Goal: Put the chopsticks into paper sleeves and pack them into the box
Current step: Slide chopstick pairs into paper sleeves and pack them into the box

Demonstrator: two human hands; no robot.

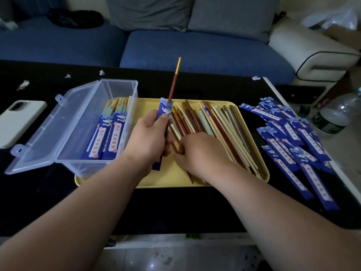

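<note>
While my left hand (150, 137) grips a paper sleeve (163, 122) holding one red chopstick (173, 83), my right hand (197, 151) pinches its mate from the tray (252, 178) pile. Risk: mismatched pair, or tearing the sleeve mouth. The box (82, 122) stands at the tray's left edge.
</note>
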